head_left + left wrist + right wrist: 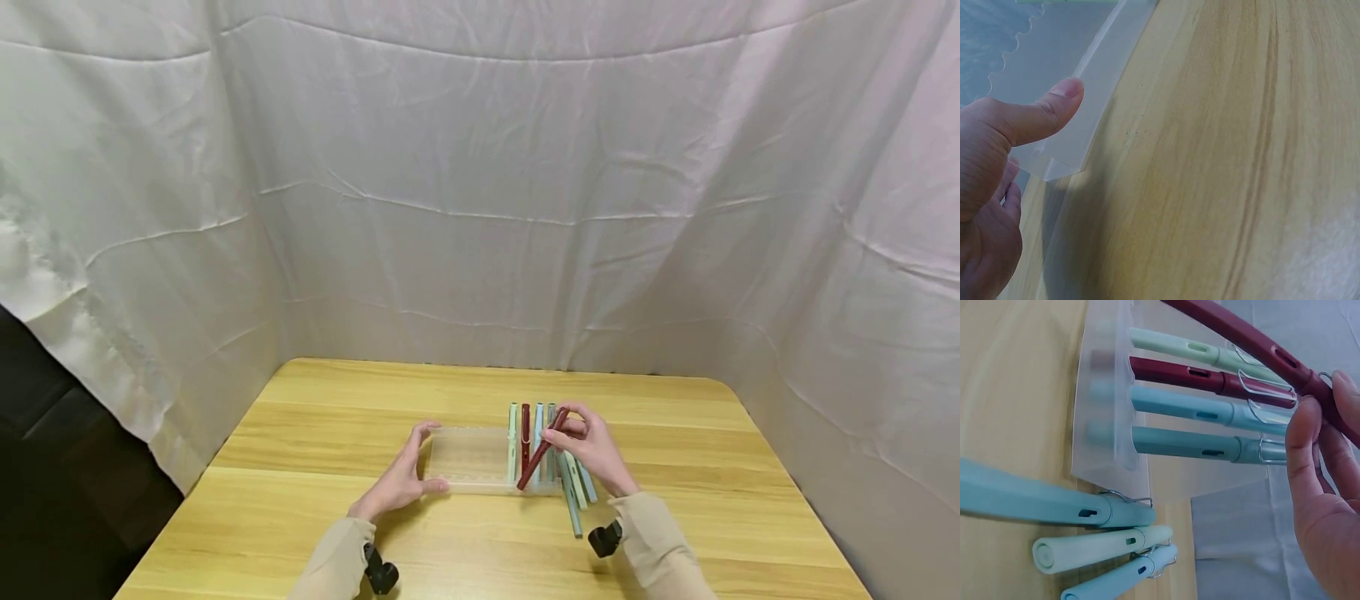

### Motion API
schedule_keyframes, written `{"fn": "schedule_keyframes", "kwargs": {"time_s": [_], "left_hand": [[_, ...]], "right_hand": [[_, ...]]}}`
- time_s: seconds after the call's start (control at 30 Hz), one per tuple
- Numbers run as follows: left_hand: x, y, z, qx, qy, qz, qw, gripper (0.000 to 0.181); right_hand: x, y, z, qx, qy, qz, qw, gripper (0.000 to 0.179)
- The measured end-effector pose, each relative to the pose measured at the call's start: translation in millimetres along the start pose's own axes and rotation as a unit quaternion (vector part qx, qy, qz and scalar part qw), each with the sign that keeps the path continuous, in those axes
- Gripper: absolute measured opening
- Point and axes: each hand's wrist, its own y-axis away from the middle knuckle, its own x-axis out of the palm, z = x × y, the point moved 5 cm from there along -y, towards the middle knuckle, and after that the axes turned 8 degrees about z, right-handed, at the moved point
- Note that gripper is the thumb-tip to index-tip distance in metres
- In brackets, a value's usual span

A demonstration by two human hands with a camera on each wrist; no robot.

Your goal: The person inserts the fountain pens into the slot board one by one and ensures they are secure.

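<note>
A translucent pen tray [468,457] with scalloped notches lies on the table. My left hand [401,482] grips its left end, the thumb on the front wall and the fingers at the back edge. Between thumb and fingertips, my right hand [596,450] pinches a dark red pen [1241,340], slanted over the tray's right part. Side by side in the notches rest a light green pen [1179,347], another dark red pen [1179,374], a light blue pen [1179,403] and a teal pen [1179,442].
Beside the tray's right end lie a loose teal pen [1035,497], a light green pen [1097,547] and a light blue pen [1119,575]. They rest on the wooden table [337,408], partly under my right hand. Pale curtains [480,183] surround the table's back and sides.
</note>
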Motion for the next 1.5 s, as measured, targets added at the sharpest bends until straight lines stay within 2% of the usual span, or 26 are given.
{"fn": "schedule_keyframes", "kwargs": {"time_s": [0.2, 0.4, 0.6, 0.8, 1.0, 1.17, 1.33, 1.5], "left_hand": [[0.3, 0.3, 1.1, -0.001, -0.004, -0.001, 1.0, 0.094], [0.0, 0.2, 0.0, 0.001, -0.003, 0.0, 1.0, 0.095], [-1.0, 0.7, -1.8, 0.0, -0.001, 0.002, 1.0, 0.094], [-0.7, 0.6, -2.4, 0.001, 0.003, 0.001, 1.0, 0.094], [-0.4, 0.4, -0.4, -0.002, 0.002, 0.002, 1.0, 0.095], [-0.2, -0.2, 1.7, -0.001, 0.003, 0.002, 1.0, 0.095], [-0.5, -0.7, 1.2, 0.004, 0.002, 0.004, 1.0, 0.095], [-0.5, -0.8, 0.5, 0.005, 0.0, 0.006, 1.0, 0.095]], "right_hand": [[4.9, -3.2, 2.8, -0.012, 0.029, 0.008, 0.9995, 0.029], [8.2, -6.1, 4.4, -0.027, 0.037, 0.011, 0.9989, 0.027], [12.8, -8.3, 7.8, -0.016, 0.039, 0.012, 0.9991, 0.026], [15.6, -9.1, 9.6, -0.012, 0.038, 0.009, 0.9992, 0.032], [15.7, -10.8, 13.1, -0.027, 0.032, -0.028, 0.9987, 0.045], [17.4, -12.5, 16.5, -0.035, 0.04, -0.049, 0.9973, 0.042], [23.4, -16.2, 22.6, -0.058, 0.064, -0.041, 0.9955, 0.039], [30.3, -20.1, 26.4, -0.059, 0.105, -0.033, 0.9922, 0.052]]}}
